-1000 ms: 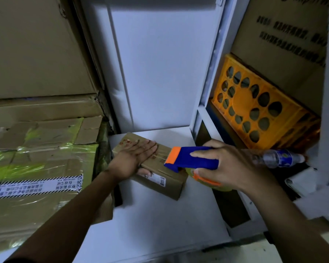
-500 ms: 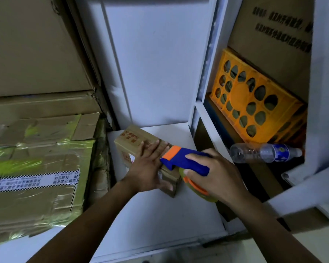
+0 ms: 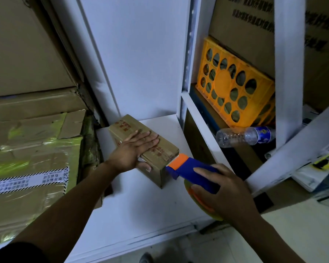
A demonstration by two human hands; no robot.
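The right hand (image 3: pixel 226 192) has its grip clamped round the blue dispenser (image 3: pixel 194 170), fingers curled over the top, with the yellowish tape roll (image 3: pixel 201 204) tucked under the palm. The dispenser's orange nose touches the near top corner of the box (image 3: pixel 167 151). The left hand (image 3: pixel 135 150) lies flat on that box, fingers straight and thumb down the near side, its grip spread apart, pressing. The box sits askew on the white bench (image 3: pixel 141 202), near the wall (image 3: pixel 141 63). To the left are big taped cartons (image 3: pixel 36 158). To the right, a bottle (image 3: pixel 243 135) lies on its side below an orange crate (image 3: pixel 234 86).
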